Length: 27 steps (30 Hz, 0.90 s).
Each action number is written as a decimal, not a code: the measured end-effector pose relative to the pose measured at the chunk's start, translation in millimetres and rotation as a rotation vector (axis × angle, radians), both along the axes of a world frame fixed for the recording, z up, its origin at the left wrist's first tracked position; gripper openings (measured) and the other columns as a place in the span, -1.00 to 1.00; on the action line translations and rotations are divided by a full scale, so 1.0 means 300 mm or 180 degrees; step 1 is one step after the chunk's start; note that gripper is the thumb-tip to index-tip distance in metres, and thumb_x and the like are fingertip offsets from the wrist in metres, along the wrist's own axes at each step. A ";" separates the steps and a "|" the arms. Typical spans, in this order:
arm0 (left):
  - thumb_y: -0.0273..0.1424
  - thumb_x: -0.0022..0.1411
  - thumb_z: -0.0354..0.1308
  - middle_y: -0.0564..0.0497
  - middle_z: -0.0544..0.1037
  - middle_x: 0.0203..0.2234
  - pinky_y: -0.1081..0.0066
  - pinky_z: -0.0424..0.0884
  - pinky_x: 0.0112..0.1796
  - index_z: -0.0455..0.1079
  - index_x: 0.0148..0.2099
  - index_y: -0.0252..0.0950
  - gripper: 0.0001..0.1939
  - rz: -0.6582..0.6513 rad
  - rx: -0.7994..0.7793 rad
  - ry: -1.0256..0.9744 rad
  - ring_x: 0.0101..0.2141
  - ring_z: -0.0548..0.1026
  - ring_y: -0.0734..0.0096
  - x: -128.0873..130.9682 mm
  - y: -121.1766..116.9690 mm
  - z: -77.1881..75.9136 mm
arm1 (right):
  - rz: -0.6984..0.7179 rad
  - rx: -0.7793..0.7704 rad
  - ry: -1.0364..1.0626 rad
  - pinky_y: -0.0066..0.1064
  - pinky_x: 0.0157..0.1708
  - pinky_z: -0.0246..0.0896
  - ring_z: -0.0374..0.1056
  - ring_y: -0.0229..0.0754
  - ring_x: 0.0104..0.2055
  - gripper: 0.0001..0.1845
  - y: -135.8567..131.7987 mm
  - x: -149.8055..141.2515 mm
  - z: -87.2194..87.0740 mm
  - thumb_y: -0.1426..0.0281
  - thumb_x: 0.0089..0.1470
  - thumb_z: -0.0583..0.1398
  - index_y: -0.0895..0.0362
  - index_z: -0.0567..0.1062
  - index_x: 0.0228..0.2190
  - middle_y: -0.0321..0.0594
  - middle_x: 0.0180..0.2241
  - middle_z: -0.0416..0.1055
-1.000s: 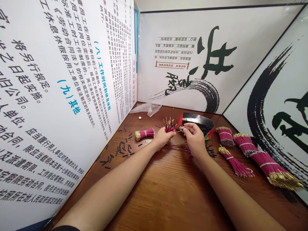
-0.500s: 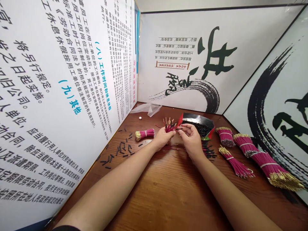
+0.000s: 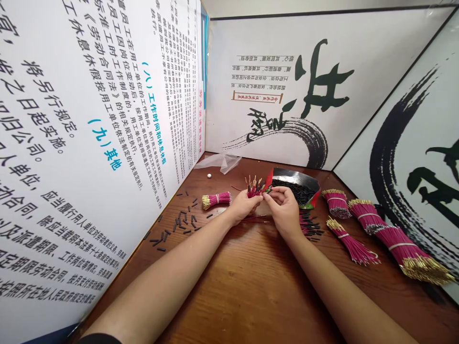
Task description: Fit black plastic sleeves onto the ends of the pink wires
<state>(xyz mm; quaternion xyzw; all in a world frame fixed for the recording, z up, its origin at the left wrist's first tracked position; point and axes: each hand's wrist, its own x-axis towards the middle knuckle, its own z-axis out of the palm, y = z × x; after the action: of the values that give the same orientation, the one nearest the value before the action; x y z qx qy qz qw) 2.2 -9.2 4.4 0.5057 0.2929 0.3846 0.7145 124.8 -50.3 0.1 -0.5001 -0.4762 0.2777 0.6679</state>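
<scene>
My left hand is closed round a bunch of magenta wires whose gold-coloured tips point up, some with black sleeves on them. Close beside it, my right hand has thumb and forefinger pinched together at the bunch's right side; what is between them is too small to make out. Just behind the right hand stands an open box with red and green sides, full of small black sleeves. Black-ended wires lie to the right of that hand.
Loose black sleeves are scattered on the wooden table at left, near a tied wire bundle. More tied bundles lie at right. A clear plastic bag rests at the back. Printed panels enclose the table.
The two hands stay close together. My right hand has shifted very slightly, and the wire bunch in my left hand has moved a little to the right.
</scene>
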 end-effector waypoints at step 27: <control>-0.32 0.07 0.22 0.27 0.05 -0.68 0.59 -0.25 -0.66 0.12 -0.35 -0.26 -0.72 -0.0234 -0.0264 -0.0170 -0.71 -0.10 0.72 -0.017 0.008 0.008 | -0.0284 -0.0037 -0.0413 -0.22 -0.17 0.30 0.43 -0.11 -0.27 -0.73 0.011 0.059 0.017 0.21 0.03 0.21 0.08 0.38 -0.24 -0.21 -0.35 0.49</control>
<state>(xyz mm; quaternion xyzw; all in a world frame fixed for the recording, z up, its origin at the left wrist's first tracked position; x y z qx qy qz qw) -2.9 -6.9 6.8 0.4756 0.2706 0.3591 0.7561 142.5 -47.0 5.2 -0.5417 -0.4940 0.2174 0.6443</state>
